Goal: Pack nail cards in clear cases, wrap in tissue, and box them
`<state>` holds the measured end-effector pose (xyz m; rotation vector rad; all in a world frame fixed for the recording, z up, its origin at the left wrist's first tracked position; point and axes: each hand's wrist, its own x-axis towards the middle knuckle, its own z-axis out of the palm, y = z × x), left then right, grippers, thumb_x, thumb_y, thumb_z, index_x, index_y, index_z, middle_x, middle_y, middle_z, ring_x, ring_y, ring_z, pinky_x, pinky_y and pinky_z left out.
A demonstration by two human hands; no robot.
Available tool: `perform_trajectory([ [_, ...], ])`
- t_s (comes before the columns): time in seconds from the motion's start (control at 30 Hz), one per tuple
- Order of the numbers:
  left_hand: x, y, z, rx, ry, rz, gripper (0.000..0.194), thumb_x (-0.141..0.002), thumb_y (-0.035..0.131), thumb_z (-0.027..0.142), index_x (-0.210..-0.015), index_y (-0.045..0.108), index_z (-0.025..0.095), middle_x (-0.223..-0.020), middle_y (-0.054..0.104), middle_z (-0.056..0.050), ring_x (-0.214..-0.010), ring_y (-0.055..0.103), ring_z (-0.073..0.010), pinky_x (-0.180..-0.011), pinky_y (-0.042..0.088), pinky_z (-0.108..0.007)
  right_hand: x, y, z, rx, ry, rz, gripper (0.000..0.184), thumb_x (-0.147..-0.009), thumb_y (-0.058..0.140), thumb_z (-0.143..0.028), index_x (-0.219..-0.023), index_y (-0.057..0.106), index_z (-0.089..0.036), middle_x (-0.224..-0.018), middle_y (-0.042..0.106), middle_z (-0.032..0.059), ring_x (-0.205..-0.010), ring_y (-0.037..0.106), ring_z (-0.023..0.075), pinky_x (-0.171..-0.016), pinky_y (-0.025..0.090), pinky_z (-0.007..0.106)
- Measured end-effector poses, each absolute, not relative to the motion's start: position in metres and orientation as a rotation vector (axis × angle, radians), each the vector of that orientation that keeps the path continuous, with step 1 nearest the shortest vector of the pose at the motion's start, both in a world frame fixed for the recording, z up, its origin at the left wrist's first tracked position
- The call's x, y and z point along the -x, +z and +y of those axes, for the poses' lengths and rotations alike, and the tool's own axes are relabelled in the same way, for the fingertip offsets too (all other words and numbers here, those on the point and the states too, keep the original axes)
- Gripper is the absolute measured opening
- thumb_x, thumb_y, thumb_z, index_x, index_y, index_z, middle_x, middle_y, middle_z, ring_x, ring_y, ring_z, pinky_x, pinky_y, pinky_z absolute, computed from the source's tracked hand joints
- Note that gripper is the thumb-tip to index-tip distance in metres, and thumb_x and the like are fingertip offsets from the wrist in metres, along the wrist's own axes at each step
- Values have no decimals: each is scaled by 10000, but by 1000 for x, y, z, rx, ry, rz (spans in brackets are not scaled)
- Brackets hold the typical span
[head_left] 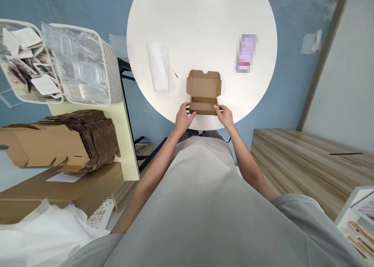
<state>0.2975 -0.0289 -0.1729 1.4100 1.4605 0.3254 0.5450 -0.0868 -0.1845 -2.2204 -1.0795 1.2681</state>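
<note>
A small brown cardboard box (203,88) stands near the front edge of the round white table (204,37), its lid raised and the side flaps spread. Nothing shows inside it. At the box's left front corner, my left hand (184,117) grips the wall between thumb and fingers. My right hand (224,116) holds the right front corner, thumb at the inner edge and fingers outside. Left of the box lies a white translucent sheet or sleeve (158,67), folded flat. A pixelated purple item (247,53) rests on the table's right side.
White baskets at the left hold clear plastic packs (84,64) and assorted printed cards (29,60). Flattened cardboard boxes (96,138) are stacked on a pale yellow shelf (130,154). A wood-grain cabinet (306,162) stands at the right.
</note>
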Motion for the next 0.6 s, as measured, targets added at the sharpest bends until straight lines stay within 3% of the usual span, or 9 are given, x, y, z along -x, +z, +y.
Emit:
perform_trajectory([
  [0.17,-269,-165,12,-1348,447,1601,441,-1033,760,445,-1401,625,244,-1528,689,-170,-1321,703,-314,-1117,584,-462,-541,-176,-86,2284,1217,-907,832,-1012,447,-923,-1203,790,-189,-1302,828,194,-1126,786,332,-1067,586,489],
  [0.3,-233,-173,83,-1297,532,1842,453,-1076,707,440,-1455,588,221,-1582,621,-201,-1456,630,-335,-1255,497,-481,-540,-159,-92,2344,1121,-784,813,-988,478,-909,-1228,780,-194,-1345,818,187,-1072,807,332,-1058,592,504],
  [0.43,-218,-192,159,-1311,335,1964,549,-1050,737,376,-1510,543,148,-1626,582,-252,-1578,543,-371,-1362,389,-509,-531,-134,-102,2381,996,-670,802,-975,498,-887,-1223,781,-179,-1341,816,203,-1084,809,349,-1062,594,522],
  [0.6,-226,-216,208,-1272,64,1969,635,-994,796,388,-1485,545,73,-1573,627,-302,-1484,622,-420,-1282,475,-576,-507,-110,-118,2401,895,-555,808,-957,515,-890,-1231,782,-178,-1319,817,219,-1090,808,355,-1016,619,521],
])
